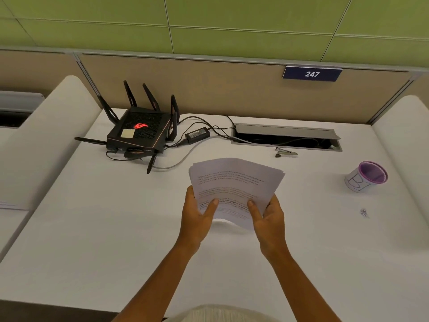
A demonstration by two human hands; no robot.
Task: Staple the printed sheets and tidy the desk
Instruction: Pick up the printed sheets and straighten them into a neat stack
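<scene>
A stack of printed sheets [234,182] is held above the white desk [116,228], slightly fanned at its far edge. My left hand [197,217] grips the stack's lower left corner, thumb on top. My right hand [269,219] grips its lower right corner, thumb on top as well. A small silver stapler [286,153] lies on the desk beyond the sheets, just in front of the cable slot, apart from both hands.
A black router [139,131] with antennas, its power brick [197,135] and cables sit at the back left. An open cable slot [285,137] runs along the back. A purple-rimmed cup [366,176] stands at right, with a tiny scrap [364,213] nearby. Low white dividers flank the desk.
</scene>
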